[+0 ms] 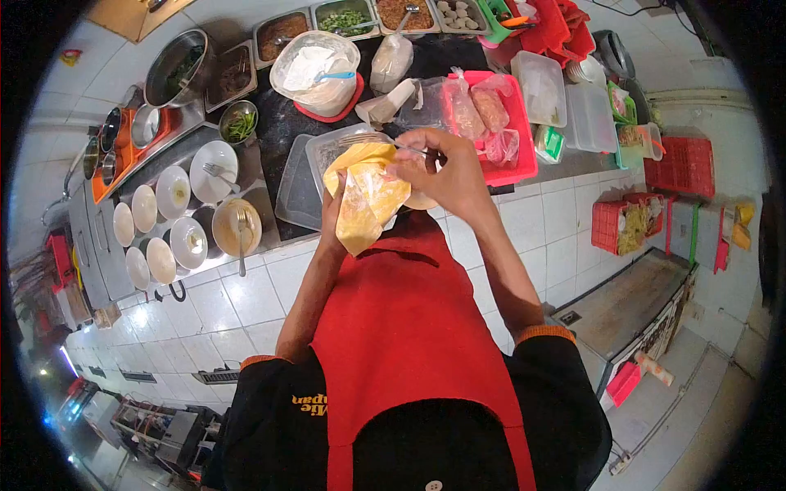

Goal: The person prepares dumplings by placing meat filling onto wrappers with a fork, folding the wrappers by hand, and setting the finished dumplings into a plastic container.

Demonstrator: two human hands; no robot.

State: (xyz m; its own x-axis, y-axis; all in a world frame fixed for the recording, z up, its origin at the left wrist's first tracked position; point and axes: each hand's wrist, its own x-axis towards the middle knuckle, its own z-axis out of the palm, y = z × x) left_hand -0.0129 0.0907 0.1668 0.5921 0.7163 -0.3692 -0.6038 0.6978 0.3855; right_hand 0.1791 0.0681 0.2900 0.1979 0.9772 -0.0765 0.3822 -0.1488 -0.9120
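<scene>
My left hand (pixel 333 214) is closed round the lower left side of a yellow wrapper (pixel 378 192) with whitish patches, held up in front of the red apron. Most of its fingers are hidden behind the wrapper. My right hand (pixel 449 168) is at the wrapper's right edge, fingers bent in a pinch. A thin metal utensil, seemingly a fork (pixel 409 149), runs from those fingers over a clear plastic tray (pixel 318 151). Behind it lie a white packet (pixel 386 105) and a red basket (pixel 524 151) with bagged food (pixel 490 110).
On the left are several bowls (pixel 214 164), some holding forks. A tub of white powder (pixel 315 74) and metal food trays (pixel 344 18) line the back. Plastic containers (pixel 591 119) stand at right. Red crates (pixel 679 166) are farther right, above a metal-topped unit (pixel 626 299).
</scene>
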